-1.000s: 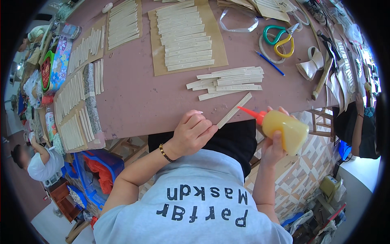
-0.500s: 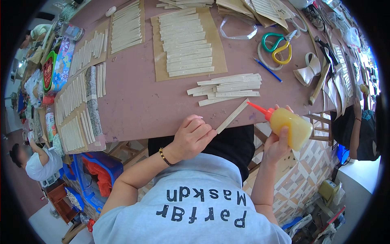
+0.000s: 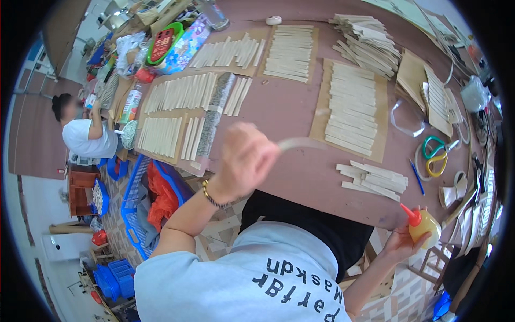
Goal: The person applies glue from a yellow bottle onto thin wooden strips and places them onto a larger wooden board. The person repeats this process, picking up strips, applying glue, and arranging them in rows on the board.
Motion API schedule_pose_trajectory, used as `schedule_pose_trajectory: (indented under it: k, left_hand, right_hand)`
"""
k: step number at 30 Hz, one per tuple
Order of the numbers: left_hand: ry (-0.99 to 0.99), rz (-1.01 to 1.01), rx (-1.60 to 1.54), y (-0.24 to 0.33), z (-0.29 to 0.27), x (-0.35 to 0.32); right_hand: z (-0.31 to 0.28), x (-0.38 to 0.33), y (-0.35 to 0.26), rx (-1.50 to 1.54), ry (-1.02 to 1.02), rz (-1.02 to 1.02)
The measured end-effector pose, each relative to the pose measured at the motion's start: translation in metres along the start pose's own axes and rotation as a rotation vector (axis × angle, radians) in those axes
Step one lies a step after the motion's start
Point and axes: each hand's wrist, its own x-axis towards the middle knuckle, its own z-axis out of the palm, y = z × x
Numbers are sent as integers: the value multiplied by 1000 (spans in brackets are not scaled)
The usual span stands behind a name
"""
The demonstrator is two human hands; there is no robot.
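Note:
My left hand (image 3: 244, 161) is raised over the table's front edge, smeared by motion, its fingers closed on one end of a pale flat strip (image 3: 303, 143). The strip sticks out to the right, blurred into a curve. At the table's front right, my right hand (image 3: 401, 244) is wrapped round a squeeze glue bottle (image 3: 427, 231) with yellowish contents, its red nozzle tilted up to the left. A loose pile of pale strips (image 3: 370, 178) lies between the hands, nearer the bottle. Behind it, a brown sheet (image 3: 317, 121) bears a column of overlapping strips (image 3: 351, 107).
More strips lie in rows on a board (image 3: 217, 104) at the left and on a sheet (image 3: 292, 51) farther back. Scissors (image 3: 435, 155), a blue pen (image 3: 417, 176) and a clear ring (image 3: 406, 126) are at the right. A blue basket (image 3: 134, 206) stands left of me; a person (image 3: 88, 131) sits beyond.
My left hand has carried the strip up and left, away from the nozzle. The right hand still holds the bottle, now farther from the left hand. The view has swung left.

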Motion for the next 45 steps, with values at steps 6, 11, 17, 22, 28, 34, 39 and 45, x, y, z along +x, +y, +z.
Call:
schedule_pose_trajectory:
  k: [6, 11, 17, 22, 28, 34, 39, 45]
  left_hand:
    - [-95, -103, 398, -88, 9, -31]
    - [-160, -144, 408, -104, 18, -58]
    - [-143, -211, 426, -110, 22, -57]
    - [-129, -251, 424, -108, 22, -62]
    - [-110, -296, 433, -104, 23, -71]
    - [-45, -345, 336, -74, 29, -49]
    - [-241, -349, -212, 19, 64, -30]
    - [-371, -117, -390, 79, 110, -9]
  right_hand:
    - [11, 6, 9, 54, -43, 78]
    - [12, 4, 7, 54, -35, 89]
    - [10, 4, 6, 35, -36, 85]
    - [6, 4, 4, 41, -34, 91]
    - [7, 2, 5, 92, -46, 117]
    - [0, 1, 0, 137, -69, 133]
    - [16, -2, 7, 73, 20, 82]
    - [21, -10, 5, 70, 17, 82]
